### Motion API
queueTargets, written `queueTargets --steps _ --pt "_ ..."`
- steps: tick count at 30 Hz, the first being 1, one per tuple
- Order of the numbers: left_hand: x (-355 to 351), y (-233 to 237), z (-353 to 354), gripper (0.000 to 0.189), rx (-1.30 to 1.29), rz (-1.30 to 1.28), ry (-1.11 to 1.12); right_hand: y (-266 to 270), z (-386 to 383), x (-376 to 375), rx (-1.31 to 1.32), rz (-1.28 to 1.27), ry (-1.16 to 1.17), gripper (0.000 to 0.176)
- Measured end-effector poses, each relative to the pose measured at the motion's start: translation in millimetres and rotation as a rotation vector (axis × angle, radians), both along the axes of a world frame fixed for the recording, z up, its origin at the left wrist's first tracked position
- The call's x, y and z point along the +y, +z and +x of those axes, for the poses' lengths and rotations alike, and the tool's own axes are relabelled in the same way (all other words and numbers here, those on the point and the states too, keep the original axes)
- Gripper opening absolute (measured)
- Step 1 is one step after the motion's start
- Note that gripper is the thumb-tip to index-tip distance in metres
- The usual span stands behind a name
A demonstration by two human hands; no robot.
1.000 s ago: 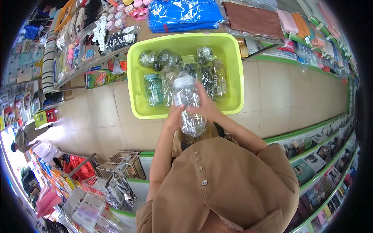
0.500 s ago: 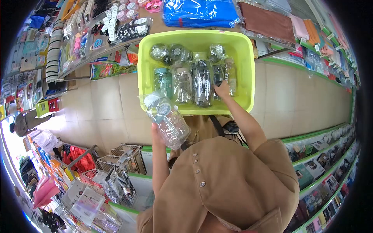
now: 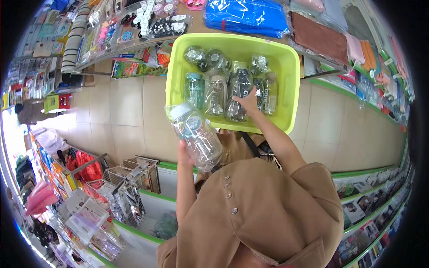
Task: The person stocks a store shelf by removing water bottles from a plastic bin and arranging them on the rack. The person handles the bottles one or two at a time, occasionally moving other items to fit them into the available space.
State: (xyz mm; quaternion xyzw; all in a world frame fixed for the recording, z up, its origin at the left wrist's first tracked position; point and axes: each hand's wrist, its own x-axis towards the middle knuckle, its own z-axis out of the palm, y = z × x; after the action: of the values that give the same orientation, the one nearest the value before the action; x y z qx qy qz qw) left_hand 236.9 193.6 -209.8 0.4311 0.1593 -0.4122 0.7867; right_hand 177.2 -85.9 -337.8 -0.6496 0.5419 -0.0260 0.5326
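the step in hand was judged to be the picking of another bottle from the tub (image 3: 293,85). it would best be done with the dark bottle (image 3: 237,87) gripped round its body rather than by its loose, slippery-looking wrap. it should be lifted straight up, so that the neighbours beside the fingers were not dragged along.

the right hand (image 3: 247,100) was seen stretched into the tub. its fingers (image 3: 239,100) were partly spread and laid on the dark bottle's wrap, not closed round it. a clear bottle (image 3: 216,93) lay just left of those fingers and a slim bottle (image 3: 270,94) just right of them. the left hand (image 3: 183,149) was clasped from below round the held bottle (image 3: 197,136), also wrapped. its fingers were mostly hidden behind the bottle, which was tilted near the chest, apart from the right fingers and outside the tub.
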Motion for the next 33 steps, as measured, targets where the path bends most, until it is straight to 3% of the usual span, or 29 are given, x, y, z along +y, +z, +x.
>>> queueTargets --steps 1,2,3,5,6,11,13,14,18,21,23,24,25,26,28,32,33 --pt "-7 9 -4 0.075 -0.003 -0.002 0.019 -7 -4 -7 -0.242 0.183 -0.114 0.118" --pt "-15 19 -8 0.08 -0.065 0.031 -0.008 -18 -6 -11 -0.241 0.232 -0.209 0.103" --pt "-19 26 -12 0.084 -0.125 0.068 -0.037 -6 -12 -17 -0.241 0.239 -0.19 0.103" --pt "-19 26 -20 0.084 -0.127 0.041 -0.022 42 -26 -35 -0.422 0.764 -0.117 0.082" --pt "-20 26 -25 0.085 -0.125 0.007 -0.022 27 -36 -40 -0.504 0.88 -0.115 0.065" --pt "-26 28 -57 0.087 -0.108 -0.084 0.095 92 -56 -56 -0.714 1.078 0.164 0.073" --pt "-25 33 -70 0.088 -0.122 -0.107 0.151 120 -48 -52 -0.901 1.316 0.445 0.082" --pt "-28 41 -79 0.087 -0.114 -0.18 0.2 118 -45 -49 -0.846 1.309 0.486 0.093" --pt "-4 35 -118 0.089 -0.15 -0.296 0.311 147 -22 -19 -0.68 1.343 0.728 0.107" --pt "1 46 -151 0.086 -0.23 -0.42 0.375 155 -16 16 -0.628 1.238 0.839 0.108" --pt "14 52 -174 0.085 -0.292 -0.484 0.402 129 -9 29 -0.551 1.298 0.994 0.106" --pt "21 61 -183 0.085 -0.343 -0.508 0.381 150 -11 41 -0.447 1.238 0.957 0.101" --pt "23 62 -197 0.085 -0.389 -0.396 0.501 144 -4 53 -0.479 1.45 1.039 0.096" --pt "27 62 -211 0.085 -0.417 -0.28 0.626 140 -4 57 -0.276 0.724 1.161 0.096" --pt "38 94 -236 0.085 -0.433 -0.214 0.727 145 1 103 -0.265 0.944 1.396 0.095" --pt "39 105 -284 0.084 -0.612 -0.237 1.015 165 10 153 -0.246 1.518 1.374 0.094" --pt "42 108 -306 0.084 -0.631 -0.189 1.091 160 12 170 -0.189 1.562 1.517 0.094"
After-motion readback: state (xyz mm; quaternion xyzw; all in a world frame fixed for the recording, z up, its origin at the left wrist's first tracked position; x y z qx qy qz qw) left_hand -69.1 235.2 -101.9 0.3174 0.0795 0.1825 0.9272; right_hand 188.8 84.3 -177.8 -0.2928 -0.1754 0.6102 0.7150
